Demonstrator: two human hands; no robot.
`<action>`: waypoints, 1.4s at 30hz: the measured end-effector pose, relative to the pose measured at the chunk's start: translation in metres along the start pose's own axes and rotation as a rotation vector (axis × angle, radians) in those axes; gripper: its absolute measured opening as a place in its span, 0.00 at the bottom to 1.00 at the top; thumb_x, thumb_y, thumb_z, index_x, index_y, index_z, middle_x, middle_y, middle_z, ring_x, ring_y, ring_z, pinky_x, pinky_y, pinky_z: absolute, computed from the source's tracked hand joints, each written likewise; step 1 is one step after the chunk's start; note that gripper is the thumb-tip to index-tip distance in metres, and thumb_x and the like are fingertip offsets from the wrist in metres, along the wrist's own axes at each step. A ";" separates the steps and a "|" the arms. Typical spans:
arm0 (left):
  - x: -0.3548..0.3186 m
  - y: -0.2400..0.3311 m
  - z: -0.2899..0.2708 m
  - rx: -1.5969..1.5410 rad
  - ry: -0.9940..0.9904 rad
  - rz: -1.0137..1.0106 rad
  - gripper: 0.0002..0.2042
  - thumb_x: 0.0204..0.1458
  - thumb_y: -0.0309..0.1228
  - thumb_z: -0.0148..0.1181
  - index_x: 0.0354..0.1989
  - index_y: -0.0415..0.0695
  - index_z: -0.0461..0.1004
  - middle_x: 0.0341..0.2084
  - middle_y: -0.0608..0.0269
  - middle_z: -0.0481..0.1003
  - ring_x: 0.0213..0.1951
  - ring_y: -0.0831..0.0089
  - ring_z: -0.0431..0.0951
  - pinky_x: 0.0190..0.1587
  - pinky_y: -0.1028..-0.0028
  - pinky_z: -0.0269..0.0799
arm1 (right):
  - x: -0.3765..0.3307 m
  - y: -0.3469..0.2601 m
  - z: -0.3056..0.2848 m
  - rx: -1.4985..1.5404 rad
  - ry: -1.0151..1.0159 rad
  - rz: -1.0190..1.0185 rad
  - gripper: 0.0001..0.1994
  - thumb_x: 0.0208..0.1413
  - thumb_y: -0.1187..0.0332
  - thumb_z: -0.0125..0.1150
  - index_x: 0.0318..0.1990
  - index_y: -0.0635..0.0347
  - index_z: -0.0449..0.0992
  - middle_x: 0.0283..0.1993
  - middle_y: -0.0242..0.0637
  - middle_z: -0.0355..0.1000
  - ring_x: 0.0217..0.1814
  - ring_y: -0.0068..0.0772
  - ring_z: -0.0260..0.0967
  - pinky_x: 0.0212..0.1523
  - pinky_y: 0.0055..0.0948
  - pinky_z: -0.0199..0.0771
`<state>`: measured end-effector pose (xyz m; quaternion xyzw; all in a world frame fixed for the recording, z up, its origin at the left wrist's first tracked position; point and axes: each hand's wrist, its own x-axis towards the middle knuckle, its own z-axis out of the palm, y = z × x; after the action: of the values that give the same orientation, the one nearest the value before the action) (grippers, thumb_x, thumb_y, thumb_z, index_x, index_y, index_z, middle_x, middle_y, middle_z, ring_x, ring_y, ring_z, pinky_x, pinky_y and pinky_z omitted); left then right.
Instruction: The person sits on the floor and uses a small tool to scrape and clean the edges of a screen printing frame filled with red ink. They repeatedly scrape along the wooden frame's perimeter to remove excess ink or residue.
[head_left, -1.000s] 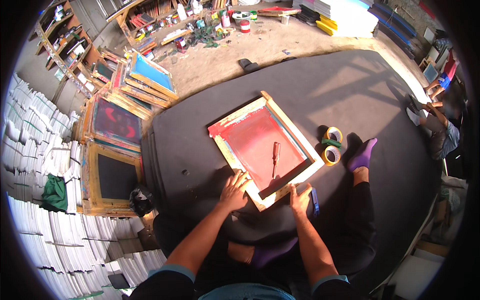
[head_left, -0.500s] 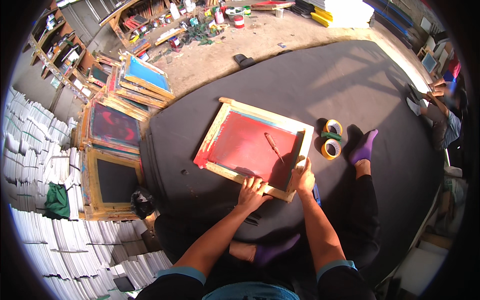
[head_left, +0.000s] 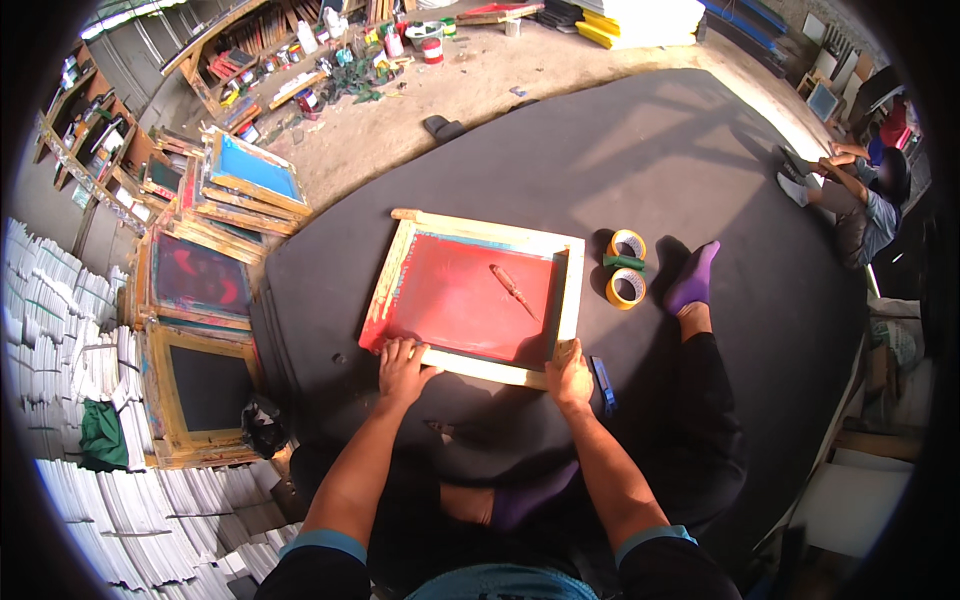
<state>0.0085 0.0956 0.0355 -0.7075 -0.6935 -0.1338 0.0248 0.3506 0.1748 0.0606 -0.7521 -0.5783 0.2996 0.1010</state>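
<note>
A wooden screen-printing frame (head_left: 500, 372) with a red mesh (head_left: 450, 300) is tilted a little on the dark mat before me. My left hand (head_left: 403, 372) grips its near bar close to the red-stained left corner, fingers over the edge. At the near right corner, my right hand (head_left: 570, 378) is closed round the wood, its thumb on top. A screwdriver (head_left: 513, 288) with a brownish handle lies slantwise on the mesh. Just right of my right hand rests a blue cutter knife (head_left: 604, 385). The undersides of both grips are hidden.
Two yellow tape rolls (head_left: 626, 288) with a green piece (head_left: 624, 262) between them lie right of the frame, near my purple-socked foot (head_left: 692, 282). Stacked frames (head_left: 255, 170) and white paper piles (head_left: 130, 520) stand left. Another person (head_left: 860, 200) sits far right.
The frame has turned slightly counterclockwise. My left hand has shifted left along the near bar, and my right hand has come to the near right corner. The whole view has shifted too.
</note>
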 end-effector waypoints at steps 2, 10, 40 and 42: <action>0.001 0.021 0.003 -0.038 0.049 0.017 0.29 0.47 0.55 0.72 0.51 0.48 0.79 0.49 0.60 0.74 0.58 0.53 0.70 0.67 0.48 0.62 | 0.014 0.016 -0.011 -0.043 0.025 -0.031 0.44 0.56 0.54 0.69 0.77 0.55 0.54 0.64 0.53 0.73 0.62 0.60 0.75 0.62 0.51 0.76; -0.024 0.070 0.016 -0.013 0.055 -0.079 0.28 0.47 0.55 0.73 0.51 0.51 0.81 0.51 0.62 0.73 0.60 0.54 0.67 0.65 0.50 0.62 | 0.014 0.049 -0.032 -0.001 0.116 -0.149 0.36 0.57 0.56 0.70 0.71 0.56 0.64 0.61 0.53 0.73 0.61 0.60 0.74 0.60 0.52 0.75; -0.033 0.069 0.004 -0.015 -0.005 -0.036 0.27 0.49 0.47 0.73 0.56 0.49 0.80 0.51 0.62 0.77 0.60 0.59 0.71 0.72 0.51 0.58 | -0.022 0.127 -0.021 0.007 0.329 0.001 0.26 0.55 0.58 0.75 0.54 0.59 0.69 0.53 0.49 0.76 0.56 0.59 0.74 0.54 0.53 0.76; -0.034 0.066 0.009 -0.027 0.001 -0.036 0.25 0.49 0.46 0.73 0.54 0.48 0.80 0.49 0.62 0.77 0.59 0.58 0.71 0.71 0.51 0.60 | -0.019 0.126 -0.025 0.065 0.339 0.083 0.25 0.54 0.60 0.76 0.54 0.61 0.71 0.53 0.50 0.77 0.56 0.59 0.76 0.54 0.52 0.77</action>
<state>0.0753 0.0620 0.0289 -0.6951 -0.7042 -0.1440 0.0134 0.4640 0.1231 0.0245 -0.8113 -0.5116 0.1907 0.2088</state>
